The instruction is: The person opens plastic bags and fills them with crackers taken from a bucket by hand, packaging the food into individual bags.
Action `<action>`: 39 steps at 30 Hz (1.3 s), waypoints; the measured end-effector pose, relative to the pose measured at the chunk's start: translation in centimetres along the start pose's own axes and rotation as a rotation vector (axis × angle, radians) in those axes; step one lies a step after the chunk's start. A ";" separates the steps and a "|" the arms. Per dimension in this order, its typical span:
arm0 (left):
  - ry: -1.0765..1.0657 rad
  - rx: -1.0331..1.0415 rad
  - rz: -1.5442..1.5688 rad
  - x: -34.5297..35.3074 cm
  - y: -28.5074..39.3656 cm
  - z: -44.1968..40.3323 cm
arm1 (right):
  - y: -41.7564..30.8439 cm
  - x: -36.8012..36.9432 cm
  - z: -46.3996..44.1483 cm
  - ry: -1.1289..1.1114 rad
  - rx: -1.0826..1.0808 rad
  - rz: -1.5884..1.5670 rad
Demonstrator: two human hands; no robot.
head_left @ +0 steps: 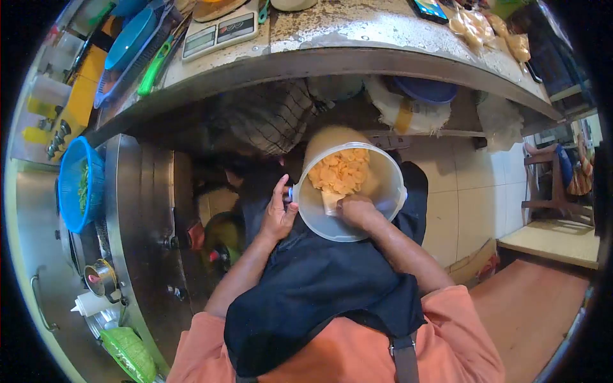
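Note:
A translucent plastic bucket (389,175) sits tilted at my lap, its mouth facing me. Inside lies a heap of thin orange chips (343,168). My right hand (357,210) reaches into it, fingers closed on a white scoop (331,199) that lies against the chips. Part of the scoop is hidden by the hand. At the bucket's left side is my left hand (278,210), thumb and fingers apart and stretched out, beside the small blue-and-white handle end (289,193). It seems to touch the bucket there, though the contact is unclear.
Above the bucket runs a metal counter edge (357,56) with a kitchen scale (220,32) and plastic bags (472,29). A blue basket of greens (82,185) stands left. On the right are a low wooden bench (517,313) and tiled floor (440,210).

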State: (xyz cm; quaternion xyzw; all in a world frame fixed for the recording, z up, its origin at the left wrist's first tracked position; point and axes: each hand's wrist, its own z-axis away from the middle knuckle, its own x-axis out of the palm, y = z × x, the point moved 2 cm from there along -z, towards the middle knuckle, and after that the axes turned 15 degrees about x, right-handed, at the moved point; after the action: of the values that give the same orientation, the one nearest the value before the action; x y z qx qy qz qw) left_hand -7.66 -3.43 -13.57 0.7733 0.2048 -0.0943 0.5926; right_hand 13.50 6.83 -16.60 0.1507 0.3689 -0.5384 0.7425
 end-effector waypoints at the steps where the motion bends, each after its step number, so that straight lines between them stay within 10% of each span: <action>1: 0.003 0.000 0.009 0.0 0.0 0.1 | 0.1 -0.1 0.2 0.021 -0.015 -0.009; 24: 0.150 0.457 -0.482 -1.5 8.8 -2.2 | 1.5 -2.7 2.1 0.176 -0.082 -0.335; 30: -0.421 0.591 -0.279 0.7 11.5 -4.1 | 1.2 -6.0 7.3 0.019 -0.128 -0.692; 39: -0.677 0.599 -0.287 3.2 9.7 -4.3 | 1.6 -6.4 9.9 0.178 -0.092 -0.626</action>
State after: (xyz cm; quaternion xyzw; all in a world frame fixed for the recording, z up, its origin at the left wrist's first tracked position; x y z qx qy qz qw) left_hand -1.05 -0.76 -5.12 0.7999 0.0686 -0.4767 0.3580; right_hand 17.84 5.71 -5.58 0.0428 0.4846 -0.7080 0.5119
